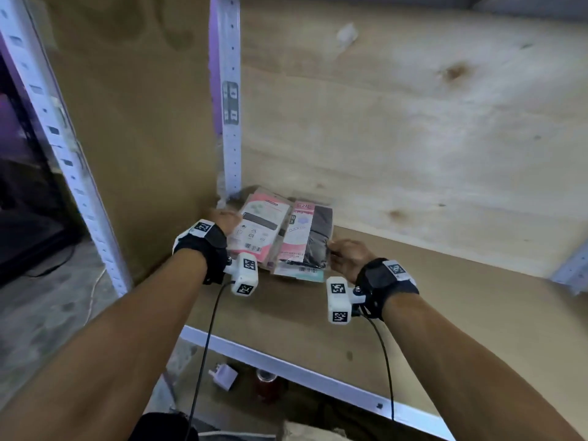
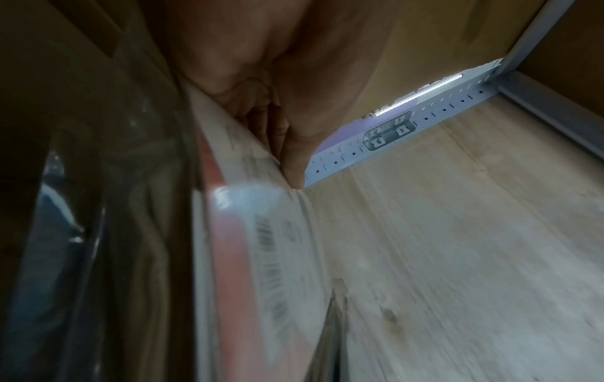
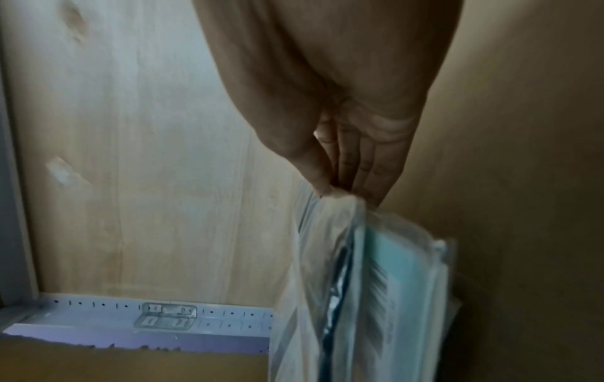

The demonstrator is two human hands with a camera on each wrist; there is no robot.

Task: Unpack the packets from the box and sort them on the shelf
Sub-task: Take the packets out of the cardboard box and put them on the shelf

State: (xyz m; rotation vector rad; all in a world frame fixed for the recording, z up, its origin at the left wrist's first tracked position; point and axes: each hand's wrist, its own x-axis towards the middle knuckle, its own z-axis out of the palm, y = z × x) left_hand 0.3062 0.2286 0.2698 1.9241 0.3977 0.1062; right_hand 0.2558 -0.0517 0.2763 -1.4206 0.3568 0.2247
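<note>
Both hands on the stack of glossy pink-and-grey plastic packets point(image 1: 280, 232) in the plywood shelf point(image 1: 413, 281) corner, right hand point(image 1: 346, 257) pinching film, left hand point(image 1: 222, 218) gripping the far edge — slick wrappers could slide and fan apart.

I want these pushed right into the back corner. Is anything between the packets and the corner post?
Nothing visible. The packets already lie by the post, with the left hand and right hand at their two sides.
</note>
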